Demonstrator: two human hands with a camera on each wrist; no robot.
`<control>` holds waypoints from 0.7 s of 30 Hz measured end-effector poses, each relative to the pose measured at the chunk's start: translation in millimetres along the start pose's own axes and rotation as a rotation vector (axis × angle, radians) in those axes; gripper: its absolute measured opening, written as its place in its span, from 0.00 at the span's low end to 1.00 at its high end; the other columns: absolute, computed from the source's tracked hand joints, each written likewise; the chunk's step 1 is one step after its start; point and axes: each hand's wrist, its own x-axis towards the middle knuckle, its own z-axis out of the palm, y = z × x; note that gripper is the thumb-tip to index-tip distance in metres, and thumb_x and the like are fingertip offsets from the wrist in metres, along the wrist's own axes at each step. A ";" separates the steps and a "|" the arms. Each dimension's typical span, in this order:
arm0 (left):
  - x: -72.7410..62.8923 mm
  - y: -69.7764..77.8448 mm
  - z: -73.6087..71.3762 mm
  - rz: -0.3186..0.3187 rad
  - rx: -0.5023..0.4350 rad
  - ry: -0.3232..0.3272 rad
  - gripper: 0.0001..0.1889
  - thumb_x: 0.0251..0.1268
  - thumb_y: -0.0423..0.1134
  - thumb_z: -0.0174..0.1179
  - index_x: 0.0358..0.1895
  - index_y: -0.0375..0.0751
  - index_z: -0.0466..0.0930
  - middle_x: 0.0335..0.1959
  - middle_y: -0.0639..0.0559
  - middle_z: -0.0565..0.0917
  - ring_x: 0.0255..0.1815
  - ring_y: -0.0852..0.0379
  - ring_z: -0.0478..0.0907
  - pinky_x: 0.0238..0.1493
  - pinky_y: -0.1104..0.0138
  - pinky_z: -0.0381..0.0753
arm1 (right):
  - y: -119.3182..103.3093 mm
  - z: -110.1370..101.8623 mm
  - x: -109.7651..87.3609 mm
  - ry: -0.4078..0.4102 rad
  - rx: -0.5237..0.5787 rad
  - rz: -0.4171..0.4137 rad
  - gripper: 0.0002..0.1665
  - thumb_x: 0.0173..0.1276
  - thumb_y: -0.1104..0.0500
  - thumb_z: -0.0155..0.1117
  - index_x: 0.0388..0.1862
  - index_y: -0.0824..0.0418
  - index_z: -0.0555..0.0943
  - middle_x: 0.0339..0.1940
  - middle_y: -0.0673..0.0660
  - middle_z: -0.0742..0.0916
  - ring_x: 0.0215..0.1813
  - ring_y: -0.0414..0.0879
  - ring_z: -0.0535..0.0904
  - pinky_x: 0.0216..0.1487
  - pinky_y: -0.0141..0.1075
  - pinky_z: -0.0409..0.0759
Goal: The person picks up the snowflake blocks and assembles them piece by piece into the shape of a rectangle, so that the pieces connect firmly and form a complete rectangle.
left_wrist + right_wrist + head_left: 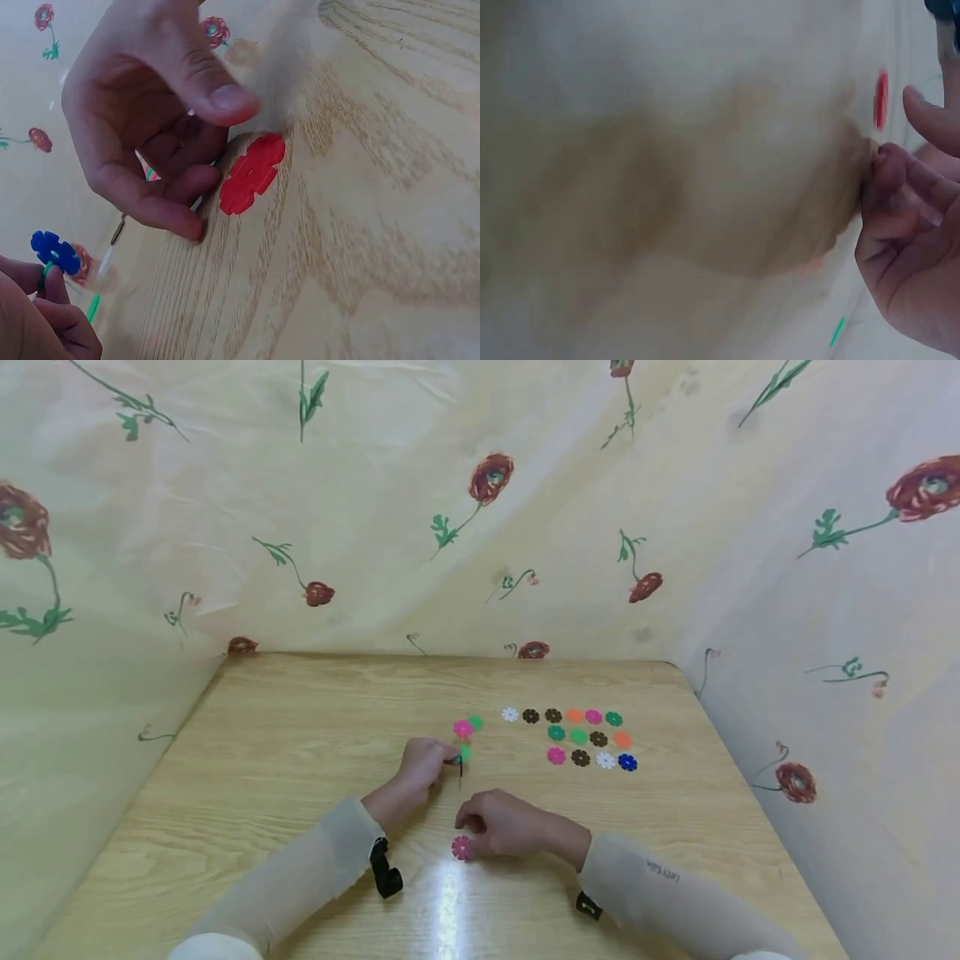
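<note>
My left hand (422, 766) pinches a blue flower-shaped disc (66, 259), with a green piece (46, 271) at its edge between the fingers. In the head view the blue disc stands nearly edge-on and looks dark. My right hand (508, 823) is close above the table, nearer to me, its fingers loosely bent and thumb apart. A red flower-shaped disc (251, 174) lies on the table just beside its thumb and fingertips. Nothing shows gripped in the right hand. Beyond the left fingertips lie a pink disc (462, 729) and a green disc (476, 723), overlapping in the head view.
Rows of flower-shaped discs in several colours, among them a white disc (510, 715) and a brown disc (581, 758), lie right of centre on the wooden table (300, 710). A flower-printed cloth (390, 485) hangs behind and along both sides.
</note>
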 end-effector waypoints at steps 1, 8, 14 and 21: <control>0.3 0.5 -0.8 0.001 -0.002 0.000 0.05 0.59 0.33 0.64 0.33 0.34 0.86 0.26 0.50 0.84 0.12 0.63 0.60 0.14 0.72 0.62 | -3.8 2.8 -0.8 0.005 -0.044 -0.014 0.18 0.62 0.52 0.77 0.47 0.56 0.85 0.29 0.42 0.78 0.31 0.34 0.72 0.33 0.27 0.75; 1.9 -3.2 -5.9 0.004 -0.013 -0.039 0.06 0.62 0.35 0.65 0.33 0.35 0.86 0.23 0.52 0.80 0.13 0.61 0.62 0.14 0.71 0.64 | -14.3 11.9 -1.2 0.040 -0.173 -0.011 0.08 0.64 0.55 0.74 0.40 0.51 0.84 0.32 0.41 0.77 0.33 0.33 0.71 0.34 0.25 0.74; 3.9 -5.0 -7.3 -0.006 -0.033 -0.078 0.06 0.61 0.35 0.65 0.32 0.35 0.86 0.19 0.52 0.77 0.14 0.60 0.64 0.14 0.72 0.67 | -16.2 11.6 -0.9 0.030 -0.148 0.029 0.12 0.61 0.57 0.76 0.34 0.50 0.78 0.30 0.41 0.76 0.32 0.33 0.71 0.32 0.25 0.74; 0.7 -4.3 -6.6 -0.013 -0.056 -0.131 0.05 0.61 0.34 0.63 0.32 0.34 0.85 0.21 0.51 0.78 0.15 0.60 0.65 0.15 0.72 0.69 | -4.9 6.2 2.9 0.145 0.183 0.147 0.09 0.64 0.65 0.72 0.37 0.53 0.82 0.28 0.44 0.83 0.31 0.37 0.77 0.32 0.29 0.79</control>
